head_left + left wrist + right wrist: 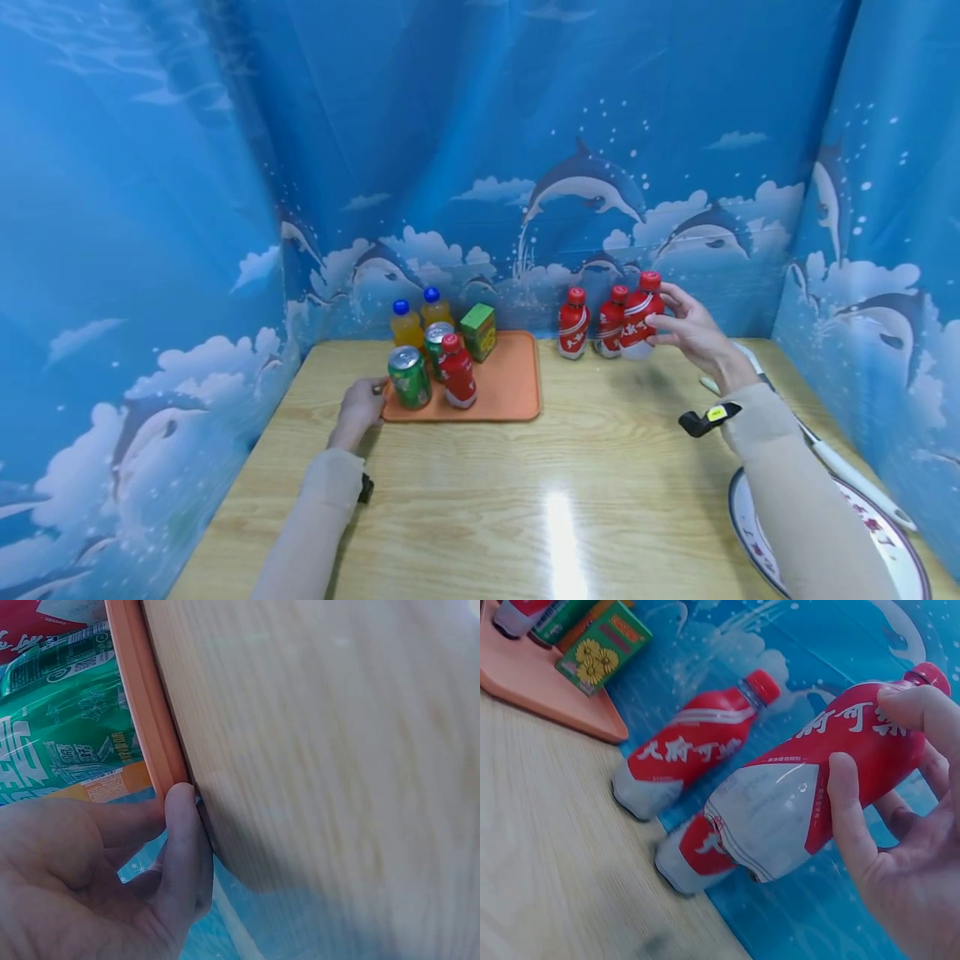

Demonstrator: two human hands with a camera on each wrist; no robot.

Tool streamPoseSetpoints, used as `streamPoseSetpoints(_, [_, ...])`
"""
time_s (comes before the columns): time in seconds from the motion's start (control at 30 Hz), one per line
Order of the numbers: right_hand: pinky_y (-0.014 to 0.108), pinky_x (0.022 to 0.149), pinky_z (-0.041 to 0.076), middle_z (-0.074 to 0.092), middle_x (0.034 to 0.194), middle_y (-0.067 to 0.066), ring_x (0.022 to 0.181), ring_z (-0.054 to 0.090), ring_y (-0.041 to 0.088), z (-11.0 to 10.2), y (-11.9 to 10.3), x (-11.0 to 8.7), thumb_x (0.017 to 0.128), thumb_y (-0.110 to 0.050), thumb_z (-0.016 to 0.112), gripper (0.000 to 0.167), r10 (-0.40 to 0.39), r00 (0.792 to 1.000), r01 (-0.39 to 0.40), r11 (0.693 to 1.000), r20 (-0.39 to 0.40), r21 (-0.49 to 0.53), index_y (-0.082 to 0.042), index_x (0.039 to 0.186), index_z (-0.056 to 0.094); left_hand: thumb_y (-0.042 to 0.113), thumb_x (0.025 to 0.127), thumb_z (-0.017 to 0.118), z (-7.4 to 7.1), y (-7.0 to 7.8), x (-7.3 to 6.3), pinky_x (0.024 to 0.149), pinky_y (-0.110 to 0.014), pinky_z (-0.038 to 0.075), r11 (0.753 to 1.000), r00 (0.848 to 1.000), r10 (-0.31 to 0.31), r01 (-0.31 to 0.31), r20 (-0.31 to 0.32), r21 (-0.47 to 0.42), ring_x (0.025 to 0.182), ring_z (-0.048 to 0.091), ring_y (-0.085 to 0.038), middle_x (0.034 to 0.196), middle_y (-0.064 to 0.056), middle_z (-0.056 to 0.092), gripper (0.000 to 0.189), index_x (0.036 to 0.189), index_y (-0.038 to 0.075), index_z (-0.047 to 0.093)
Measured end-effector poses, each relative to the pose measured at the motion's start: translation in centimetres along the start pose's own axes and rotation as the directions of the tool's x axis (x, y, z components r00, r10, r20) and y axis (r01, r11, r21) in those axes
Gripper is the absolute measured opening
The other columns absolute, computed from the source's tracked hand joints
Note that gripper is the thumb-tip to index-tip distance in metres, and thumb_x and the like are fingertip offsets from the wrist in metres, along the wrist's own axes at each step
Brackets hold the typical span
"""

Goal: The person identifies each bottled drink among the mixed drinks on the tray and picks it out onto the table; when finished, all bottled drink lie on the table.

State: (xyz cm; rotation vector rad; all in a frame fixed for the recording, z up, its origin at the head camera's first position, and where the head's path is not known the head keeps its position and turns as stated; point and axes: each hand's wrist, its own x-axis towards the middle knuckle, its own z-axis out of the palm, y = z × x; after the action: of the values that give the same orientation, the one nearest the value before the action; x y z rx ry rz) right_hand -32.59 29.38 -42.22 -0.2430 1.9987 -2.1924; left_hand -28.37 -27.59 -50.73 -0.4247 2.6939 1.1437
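My right hand [693, 335] grips a red-and-white cola bottle [640, 317] by its side. In the right wrist view that bottle [817, 772] is tilted, its base off the table. Two like bottles stand behind and left of it: one cola bottle [573, 325] apart, another cola bottle [610, 323] partly hidden. At the near left corner of an orange tray [506, 392], my left hand [362, 410] pinches the rim, seen closely in the left wrist view. On the tray are a red bottle [457, 372], green cans [409, 379], orange-drink bottles [406, 325] and a green-yellow carton [479, 332].
A round plate with a dark rim [885, 533] lies at the table's right edge, partly under my right forearm. White-handled utensils [862, 483] lie beside it. A blue dolphin-print curtain [480, 125] closes off the back and sides of the wooden table [480, 500].
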Motion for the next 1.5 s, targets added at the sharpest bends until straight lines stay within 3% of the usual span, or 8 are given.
streamPoseSetpoints(0.27, [0.032, 0.080, 0.068, 0.047, 0.130, -0.007, 0.113, 0.058, 0.010, -1.4, 0.2, 0.2, 0.100, -0.005, 0.070, 0.053, 0.013, 0.999, -0.014, 0.999, -0.039, -0.050, -0.032, 0.139, 0.048, 0.003, 0.103, 0.049, -0.1, -0.2, -0.5, 0.058, -0.024, 0.058, 1.000, 0.999, 0.027, -0.026, -0.022, 0.005, 0.071, 0.065, -0.013, 0.147, -0.028, 0.059, 0.054, 0.157, 0.007, 0.049])
streamPoseSetpoints(0.63, [0.034, 0.089, 0.066, 0.042, 0.126, -0.010, 0.114, 0.053, 0.013, -2.1, 0.9, 1.1, 0.100, -0.009, 0.070, 0.052, 0.031, 0.988, -0.065, 0.971, -0.152, -0.229, -0.034, 0.138, 0.044, 0.005, 0.106, 0.047, -0.2, 0.1, -0.5, 0.060, -0.026, 0.059, 1.000, 1.000, -0.007, 0.007, 0.003, -0.008, 0.077, 0.068, -0.016, 0.150, -0.026, 0.058, 0.052, 0.158, 0.009, 0.048])
streamPoseSetpoints(0.73, [0.035, 0.092, 0.065, 0.040, 0.135, -0.005, 0.119, 0.052, 0.017, -2.2, 1.3, 1.4, 0.101, -0.011, 0.070, 0.061, 0.039, 0.982, -0.090, 0.957, -0.183, -0.275, -0.027, 0.150, 0.037, 0.004, 0.106, 0.047, -0.2, 0.1, -0.6, 0.060, -0.026, 0.059, 1.000, 1.000, -0.013, 0.013, -0.002, -0.009, 0.076, 0.068, -0.016, 0.149, -0.026, 0.059, 0.052, 0.157, 0.010, 0.050])
streamPoseSetpoints(0.9, [0.035, 0.094, 0.065, 0.026, 0.161, 0.018, 0.123, 0.054, 0.022, -2.4, 1.9, 2.0, 0.100, -0.013, 0.072, 0.086, 0.052, 0.972, -0.122, 0.945, -0.228, -0.303, -0.013, 0.167, 0.018, 0.004, 0.105, 0.048, -0.2, 0.1, -0.6, 0.059, -0.026, 0.059, 1.000, 1.000, -0.001, 0.001, -0.003, 0.000, 0.075, 0.067, -0.016, 0.148, -0.028, 0.059, 0.052, 0.157, 0.009, 0.050])
streamPoseSetpoints(1.13, [0.030, 0.091, 0.065, 0.025, 0.164, 0.023, 0.103, 0.060, 0.008, -2.6, 2.5, 2.2, 0.099, -0.009, 0.073, 0.089, 0.039, 0.960, -0.130, 0.939, -0.278, -0.318, -0.007, 0.168, 0.016, 0.006, 0.106, 0.049, -0.1, 0.1, -0.4, 0.059, -0.026, 0.058, 1.000, 1.000, 0.008, -0.007, -0.001, 0.004, 0.072, 0.067, -0.015, 0.148, -0.028, 0.058, 0.052, 0.158, 0.009, 0.049])
streamPoseSetpoints(1.27, [0.030, 0.091, 0.065, 0.025, 0.165, 0.023, 0.103, 0.058, 0.006, -2.7, 2.8, 2.2, 0.098, -0.007, 0.072, 0.089, 0.050, 0.953, -0.147, 0.940, -0.300, -0.308, -0.007, 0.168, 0.017, 0.005, 0.105, 0.049, 0.1, 0.0, -0.3, 0.058, -0.026, 0.059, 1.000, 1.000, 0.011, -0.011, -0.004, 0.000, 0.069, 0.066, -0.014, 0.145, -0.029, 0.060, 0.052, 0.157, 0.008, 0.049])
streamPoseSetpoints(1.5, [0.030, 0.087, 0.066, 0.028, 0.162, 0.024, 0.087, 0.064, -0.004, -2.9, 3.3, 2.1, 0.098, -0.003, 0.072, 0.083, 0.034, 0.954, -0.127, 0.946, -0.298, -0.298, -0.004, 0.165, 0.023, 0.005, 0.105, 0.050, 0.0, 0.0, -0.2, 0.058, -0.025, 0.058, 1.000, 1.000, 0.012, -0.012, -0.004, -0.010, 0.068, 0.066, -0.014, 0.143, -0.029, 0.061, 0.053, 0.158, 0.008, 0.048])
